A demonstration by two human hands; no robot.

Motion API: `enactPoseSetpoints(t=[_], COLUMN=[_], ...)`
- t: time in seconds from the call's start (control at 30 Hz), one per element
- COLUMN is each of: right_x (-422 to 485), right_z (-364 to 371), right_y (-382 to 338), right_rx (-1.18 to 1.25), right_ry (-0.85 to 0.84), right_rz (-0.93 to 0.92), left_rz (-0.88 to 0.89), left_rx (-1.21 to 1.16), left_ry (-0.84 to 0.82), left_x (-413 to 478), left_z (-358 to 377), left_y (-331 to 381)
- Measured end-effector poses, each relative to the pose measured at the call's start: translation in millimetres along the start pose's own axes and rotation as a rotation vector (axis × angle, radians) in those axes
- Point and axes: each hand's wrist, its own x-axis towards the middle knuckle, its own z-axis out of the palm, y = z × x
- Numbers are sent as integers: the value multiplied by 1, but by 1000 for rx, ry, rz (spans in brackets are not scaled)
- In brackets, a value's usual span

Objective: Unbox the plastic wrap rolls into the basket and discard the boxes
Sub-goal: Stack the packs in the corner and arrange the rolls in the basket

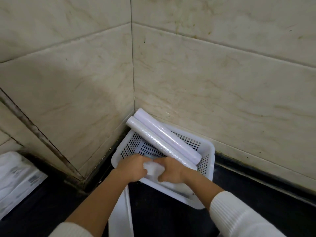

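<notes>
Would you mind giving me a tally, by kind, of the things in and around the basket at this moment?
Unboxed plastic wrap rolls lying across the basket: 2
White boxes gripped in both hands, left hand and right hand: 1
White perforated baskets: 1
Total: 4

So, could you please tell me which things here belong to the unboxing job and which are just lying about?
Part of the job: white basket; two plastic wrap rolls in it; white box gripped by left hand and right hand.

Lying about: white packet at left.
</notes>
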Motion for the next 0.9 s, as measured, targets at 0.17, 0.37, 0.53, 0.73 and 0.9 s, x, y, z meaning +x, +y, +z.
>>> enactPoseSetpoints(t=[0.17,0.37,0.53,0.73,0.9], right_x=[-5,-18,-31,-29,-28], right_z=[4,0,-2,4,4], right_y=[15,17,33,41,38], right_rx=[-202,-366,-454,-363,-382], right_ry=[22,22,-4,11,12], right_rz=[105,144,182,172,151], left_rz=[-99,-222,-215,-186,-168], left_rx=[230,337,339,240,71], left_ry=[-83,-219,-206,-201,-248], left_x=[16,28,36,37,41], left_z=[-7,-8,-1,0,4], left_y=[11,23,23,20,13])
